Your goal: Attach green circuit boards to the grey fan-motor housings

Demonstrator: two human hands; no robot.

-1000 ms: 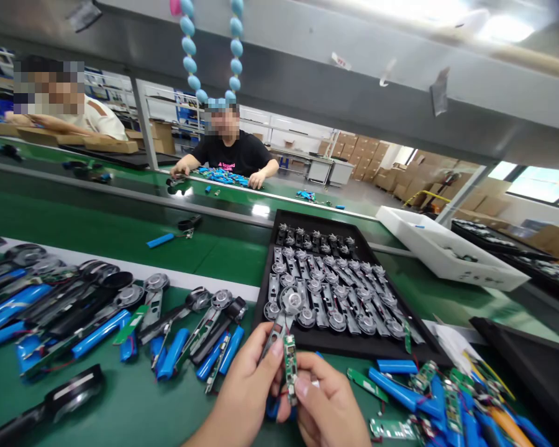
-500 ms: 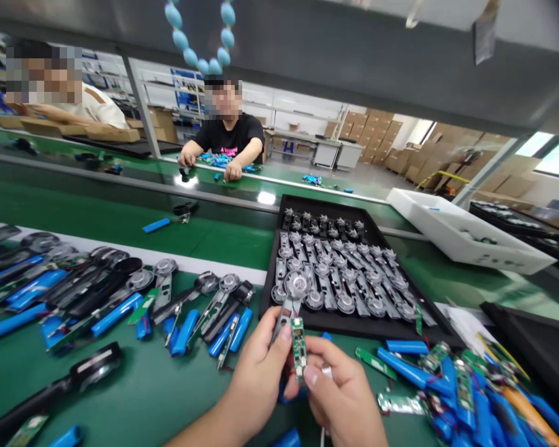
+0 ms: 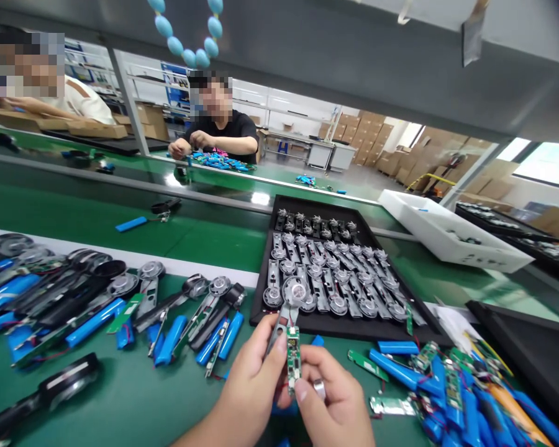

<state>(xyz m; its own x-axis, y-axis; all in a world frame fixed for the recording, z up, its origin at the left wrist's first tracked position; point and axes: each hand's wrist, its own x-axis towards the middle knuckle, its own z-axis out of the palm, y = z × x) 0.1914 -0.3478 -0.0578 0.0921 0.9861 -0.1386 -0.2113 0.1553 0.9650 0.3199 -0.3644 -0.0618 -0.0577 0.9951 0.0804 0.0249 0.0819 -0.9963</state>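
Note:
Low in the middle of the view, my left hand [image 3: 249, 379] is closed around a grey handheld-fan frame [image 3: 294, 292], whose round head points away from me. My right hand [image 3: 333, 394] pinches the lower end of a narrow green circuit board [image 3: 293, 357], held upright against the frame. Part of a blue battery cell shows beneath my hands, mostly hidden. Just beyond them lies a black tray [image 3: 307, 324] holding rows of similar grey frames.
Blue batteries with circuit boards [image 3: 440, 388] are heaped at the right. Many fan parts [image 3: 168, 304] cover the left side. A white foam box [image 3: 451, 239] stands behind the tray. Two people sit across the line; one, in a black shirt [image 3: 240, 133], handles parts. A grey shelf [image 3: 335, 68] hangs overhead.
The scene has shifted left as the head turned slightly right. My hands keep the same grip on frame and board. The black-shirted person's hands have come up and closer together.

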